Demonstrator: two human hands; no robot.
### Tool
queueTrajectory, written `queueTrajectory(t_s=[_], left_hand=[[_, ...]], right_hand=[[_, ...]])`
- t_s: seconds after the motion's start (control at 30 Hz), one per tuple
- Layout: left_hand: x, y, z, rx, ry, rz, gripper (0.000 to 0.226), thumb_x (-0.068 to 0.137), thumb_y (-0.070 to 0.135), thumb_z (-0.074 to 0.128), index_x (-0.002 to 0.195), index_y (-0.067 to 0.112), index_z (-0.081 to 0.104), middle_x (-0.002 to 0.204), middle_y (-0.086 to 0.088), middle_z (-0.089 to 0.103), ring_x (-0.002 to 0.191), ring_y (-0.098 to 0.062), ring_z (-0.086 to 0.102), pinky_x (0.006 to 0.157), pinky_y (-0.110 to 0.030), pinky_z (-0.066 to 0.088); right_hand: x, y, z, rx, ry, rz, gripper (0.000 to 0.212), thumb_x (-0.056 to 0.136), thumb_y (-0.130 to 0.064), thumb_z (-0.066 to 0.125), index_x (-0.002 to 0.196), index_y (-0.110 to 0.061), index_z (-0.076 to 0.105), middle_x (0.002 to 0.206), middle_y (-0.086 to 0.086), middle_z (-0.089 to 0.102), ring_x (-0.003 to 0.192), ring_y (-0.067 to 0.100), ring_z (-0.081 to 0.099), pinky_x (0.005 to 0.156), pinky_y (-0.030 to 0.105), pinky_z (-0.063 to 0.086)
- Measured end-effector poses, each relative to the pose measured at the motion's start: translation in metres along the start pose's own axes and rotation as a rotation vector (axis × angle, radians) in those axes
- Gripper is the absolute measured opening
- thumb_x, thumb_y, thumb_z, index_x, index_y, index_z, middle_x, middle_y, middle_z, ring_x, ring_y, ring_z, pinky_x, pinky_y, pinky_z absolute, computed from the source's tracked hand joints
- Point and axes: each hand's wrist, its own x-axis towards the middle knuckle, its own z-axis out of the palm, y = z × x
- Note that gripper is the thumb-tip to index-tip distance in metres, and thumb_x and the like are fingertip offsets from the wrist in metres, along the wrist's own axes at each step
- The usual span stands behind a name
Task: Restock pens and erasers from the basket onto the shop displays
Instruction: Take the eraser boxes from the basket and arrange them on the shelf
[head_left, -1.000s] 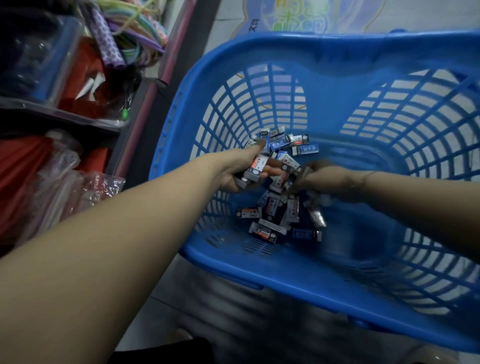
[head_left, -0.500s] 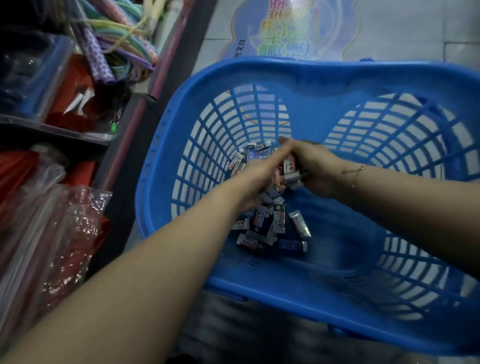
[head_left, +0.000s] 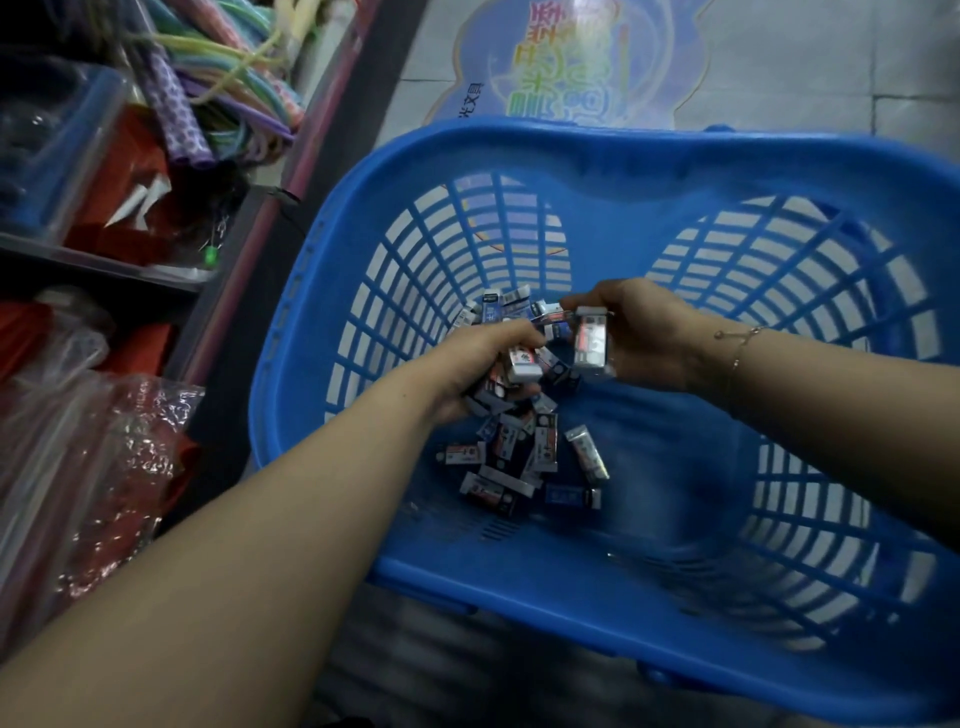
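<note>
A blue slatted plastic basket (head_left: 649, 161) stands on the floor below me. Several small wrapped erasers (head_left: 524, 462) lie in a heap on its bottom. My left hand (head_left: 467, 364) is down inside the basket, fingers curled round a clutch of erasers (head_left: 522, 364). My right hand (head_left: 639, 332) is beside it, just above the heap, and pinches an upright wrapped eraser (head_left: 591, 338) with another one at its fingertips. No pens are visible.
Shop shelves (head_left: 130, 270) run along the left, packed with red packets, clear plastic bags (head_left: 88, 441) and coloured cords (head_left: 228, 62). A pale tiled floor with a colourful sticker (head_left: 561, 62) lies beyond the basket.
Both hands have gathered erasers from the heap and lifted slightly. My right hand now holds an eraser upright. The view has pulled back a little from the basket.
</note>
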Motion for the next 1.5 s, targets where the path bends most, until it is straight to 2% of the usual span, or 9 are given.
queueTrajectory(t_s=[0.2, 0.33, 0.43, 0.57, 0.73, 0.9, 1.07, 1.3, 1.5], left_hand=[[0.004, 0.001, -0.007, -0.243, -0.032, -0.185, 0.005, 0.088, 0.001, 0.052, 0.093, 0.003, 0.053, 0.075, -0.013, 0.067, 0.056, -0.015, 0.066, 0.055, -0.025, 0.057], [0.010, -0.003, -0.004, 0.416, 0.191, -0.142, 0.016, 0.089, 0.004, 0.060, 0.105, 0.001, 0.057, 0.083, -0.011, 0.060, 0.058, -0.015, 0.058, 0.042, -0.022, 0.050], [0.012, -0.014, -0.008, 1.126, 0.384, -0.119, 0.039, 0.078, 0.033, 0.076, 0.095, 0.008, 0.051, 0.082, -0.008, 0.054, 0.075, -0.022, 0.055, 0.050, -0.027, 0.044], [0.017, -0.029, -0.005, 1.109, 0.420, -0.140, 0.064, 0.077, 0.047, 0.073, 0.119, 0.006, 0.047, 0.117, -0.015, 0.057, 0.100, -0.028, 0.058, 0.072, -0.034, 0.046], [0.023, -0.029, 0.005, 1.180, 0.189, -0.224, 0.061, 0.083, 0.051, 0.064, 0.126, 0.009, 0.050, 0.127, -0.011, 0.054, 0.110, -0.027, 0.054, 0.087, -0.032, 0.046], [0.021, -0.031, 0.005, 1.215, 0.094, -0.290, 0.052, 0.079, 0.045, 0.072, 0.108, 0.007, 0.050, 0.101, -0.004, 0.050, 0.099, -0.024, 0.053, 0.077, -0.032, 0.045], [0.023, -0.051, 0.011, 1.468, 0.277, -0.132, 0.034, 0.088, 0.026, 0.064, 0.114, 0.005, 0.054, 0.112, -0.012, 0.058, 0.100, -0.028, 0.059, 0.069, -0.034, 0.046], [0.021, -0.046, 0.005, 1.591, 0.310, 0.094, 0.038, 0.089, 0.017, 0.059, 0.126, 0.009, 0.052, 0.125, -0.014, 0.055, 0.109, -0.033, 0.057, 0.078, -0.038, 0.047], [0.024, -0.055, 0.014, 1.788, 0.187, 0.197, 0.043, 0.091, 0.019, 0.059, 0.131, 0.012, 0.046, 0.129, -0.016, 0.047, 0.105, -0.036, 0.058, 0.068, -0.035, 0.038]], right_hand=[[0.005, 0.011, -0.002, -0.166, 0.100, -0.010, 0.015, 0.096, -0.016, 0.052, 0.083, -0.010, 0.056, 0.048, 0.003, 0.061, 0.037, 0.011, 0.058, 0.035, 0.018, 0.045], [0.013, 0.025, -0.012, -0.748, 0.336, -0.074, 0.025, 0.081, -0.007, 0.069, 0.062, -0.005, 0.054, 0.045, 0.009, 0.052, 0.028, 0.011, 0.045, 0.032, 0.013, 0.035], [0.008, 0.039, -0.012, -1.429, 0.291, 0.089, 0.031, 0.081, -0.034, 0.071, 0.066, -0.012, 0.056, 0.057, 0.004, 0.054, 0.041, 0.014, 0.047, 0.038, 0.018, 0.037], [0.003, 0.078, -0.009, -1.739, 0.230, 0.147, 0.036, 0.088, -0.033, 0.061, 0.114, -0.009, 0.056, 0.110, 0.011, 0.063, 0.093, 0.025, 0.061, 0.073, 0.027, 0.048], [0.004, 0.081, -0.003, -1.835, 0.315, 0.073, 0.047, 0.084, -0.038, 0.064, 0.120, -0.010, 0.051, 0.119, 0.011, 0.059, 0.107, 0.028, 0.058, 0.084, 0.030, 0.047], [0.003, 0.043, -0.010, -1.557, 0.215, 0.235, 0.016, 0.086, -0.025, 0.057, 0.082, -0.010, 0.061, 0.074, 0.009, 0.059, 0.054, 0.020, 0.055, 0.034, 0.014, 0.036], [0.003, 0.063, -0.014, -1.067, 0.324, 0.208, 0.029, 0.087, -0.011, 0.056, 0.059, -0.006, 0.048, 0.033, 0.006, 0.050, 0.019, 0.016, 0.042, 0.029, 0.011, 0.028], [0.021, 0.103, 0.006, -1.211, 0.446, -0.026, 0.032, 0.084, -0.035, 0.065, 0.105, -0.011, 0.062, 0.104, 0.012, 0.065, 0.093, 0.027, 0.063, 0.071, 0.027, 0.046], [0.009, 0.080, -0.007, -1.482, 0.370, 0.047, 0.032, 0.070, -0.041, 0.074, 0.073, -0.013, 0.058, 0.072, 0.002, 0.062, 0.067, 0.019, 0.061, 0.055, 0.021, 0.041]])
